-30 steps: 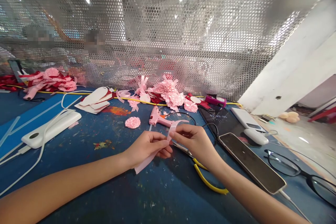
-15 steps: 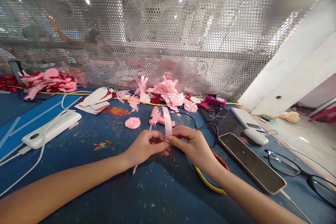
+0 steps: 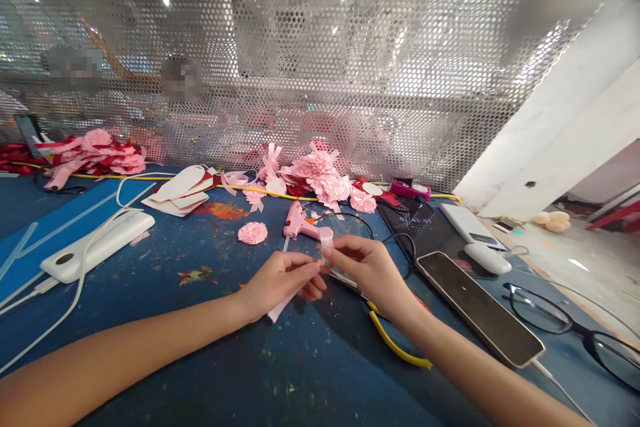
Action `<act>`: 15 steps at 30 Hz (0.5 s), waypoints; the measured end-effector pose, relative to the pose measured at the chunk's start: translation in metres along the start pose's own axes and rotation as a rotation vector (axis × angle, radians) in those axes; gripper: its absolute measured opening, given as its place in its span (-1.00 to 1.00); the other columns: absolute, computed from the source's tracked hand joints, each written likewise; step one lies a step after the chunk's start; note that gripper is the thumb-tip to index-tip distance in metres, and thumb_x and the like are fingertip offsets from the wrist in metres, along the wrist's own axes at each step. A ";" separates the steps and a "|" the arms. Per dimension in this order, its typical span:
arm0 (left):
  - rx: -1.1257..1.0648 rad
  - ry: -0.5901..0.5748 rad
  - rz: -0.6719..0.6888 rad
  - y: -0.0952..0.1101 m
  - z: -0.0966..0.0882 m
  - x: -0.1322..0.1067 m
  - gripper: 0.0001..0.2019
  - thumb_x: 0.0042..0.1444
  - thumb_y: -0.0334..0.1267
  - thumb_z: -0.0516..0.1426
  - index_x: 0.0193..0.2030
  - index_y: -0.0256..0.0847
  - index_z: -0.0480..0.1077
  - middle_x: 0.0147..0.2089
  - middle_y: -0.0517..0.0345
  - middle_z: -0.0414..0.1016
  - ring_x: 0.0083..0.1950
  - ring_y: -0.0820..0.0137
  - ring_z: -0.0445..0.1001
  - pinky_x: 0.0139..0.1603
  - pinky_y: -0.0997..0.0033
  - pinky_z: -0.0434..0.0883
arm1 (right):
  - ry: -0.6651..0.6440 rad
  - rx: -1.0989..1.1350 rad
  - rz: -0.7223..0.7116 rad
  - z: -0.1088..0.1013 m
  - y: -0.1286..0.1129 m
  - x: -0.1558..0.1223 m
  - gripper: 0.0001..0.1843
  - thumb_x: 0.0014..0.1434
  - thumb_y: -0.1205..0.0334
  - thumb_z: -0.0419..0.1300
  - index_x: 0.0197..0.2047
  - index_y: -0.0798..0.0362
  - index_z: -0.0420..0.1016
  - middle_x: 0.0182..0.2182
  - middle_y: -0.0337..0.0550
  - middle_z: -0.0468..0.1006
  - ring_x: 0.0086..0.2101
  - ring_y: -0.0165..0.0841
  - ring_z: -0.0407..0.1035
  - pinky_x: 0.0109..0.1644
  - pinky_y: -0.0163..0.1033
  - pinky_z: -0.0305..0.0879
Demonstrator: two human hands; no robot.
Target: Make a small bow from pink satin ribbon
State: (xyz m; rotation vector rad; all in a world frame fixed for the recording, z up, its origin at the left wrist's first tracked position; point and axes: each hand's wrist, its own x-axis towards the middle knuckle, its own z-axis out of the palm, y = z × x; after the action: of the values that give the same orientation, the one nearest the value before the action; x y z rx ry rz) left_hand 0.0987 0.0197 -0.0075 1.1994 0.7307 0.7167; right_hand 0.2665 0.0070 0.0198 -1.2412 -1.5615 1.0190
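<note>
A pale pink ribbon (image 3: 281,307) is pinched between the fingertips of my left hand (image 3: 285,280) and my right hand (image 3: 367,270), which nearly touch over the middle of the table. One end of the ribbon hangs below my left hand, and a short curl rises at my right fingertips. Just beyond my hands lies a pink glue gun (image 3: 299,223). To its left rests a round, ruffled pink rosette (image 3: 253,233). Scissors with a yellow handle (image 3: 397,348) lie partly hidden under my right hand and forearm.
A heap of pink ribbon rosettes (image 3: 320,177) lies along the perforated metal screen (image 3: 350,67). White card pieces (image 3: 180,192) and a white power bank (image 3: 97,247) are at left. On the right are a phone (image 3: 480,310), eyeglasses (image 3: 575,330) and a white mouse-like device (image 3: 487,259).
The ribbon's upright strip above my fingers has shortened to a small curl, and more ribbon now hangs below my left hand. My right hand has shifted slightly, showing the scissor blades.
</note>
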 end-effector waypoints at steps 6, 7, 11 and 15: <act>0.088 -0.081 0.013 -0.005 -0.001 0.000 -0.64 0.06 0.00 0.13 -0.40 -0.34 0.48 -0.49 0.09 0.47 -0.48 0.45 0.46 -0.38 0.50 0.39 | 0.132 0.020 0.027 -0.007 -0.003 0.002 -0.70 -0.03 0.00 0.26 -0.45 0.11 0.52 -0.55 -0.23 0.45 -0.51 -0.46 0.22 -0.41 -0.32 0.15; 0.094 -0.090 0.021 -0.006 0.000 -0.001 -0.64 0.07 -0.01 0.13 -0.41 -0.34 0.48 -0.49 0.09 0.47 -0.47 0.45 0.47 -0.37 0.50 0.39 | 0.143 0.010 0.027 -0.008 -0.003 0.003 -0.69 -0.03 -0.01 0.26 -0.44 0.11 0.53 -0.55 -0.23 0.44 -0.50 -0.45 0.21 -0.41 -0.31 0.14; 0.103 -0.105 0.027 -0.006 0.001 -0.003 -0.65 0.08 -0.03 0.12 -0.41 -0.33 0.48 -0.49 0.10 0.47 -0.46 0.44 0.47 -0.36 0.50 0.40 | 0.180 -0.043 0.007 -0.010 -0.003 0.003 -0.67 -0.03 -0.02 0.26 -0.46 0.13 0.53 -0.55 -0.21 0.43 -0.50 -0.44 0.18 -0.42 -0.30 0.11; 0.096 -0.106 0.025 -0.003 0.003 -0.004 -0.65 0.07 -0.03 0.12 -0.41 -0.33 0.48 -0.50 0.11 0.46 -0.47 0.45 0.46 -0.37 0.49 0.39 | 0.213 -0.027 0.010 -0.011 -0.007 0.002 -0.68 -0.05 0.00 0.27 -0.45 0.13 0.54 -0.53 -0.20 0.44 -0.48 -0.44 0.19 -0.39 -0.28 0.11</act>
State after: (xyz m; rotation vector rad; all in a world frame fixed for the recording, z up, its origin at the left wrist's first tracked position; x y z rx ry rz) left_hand 0.0989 0.0146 -0.0099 1.3260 0.6693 0.6390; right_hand 0.2749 0.0084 0.0299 -1.3314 -1.4092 0.8442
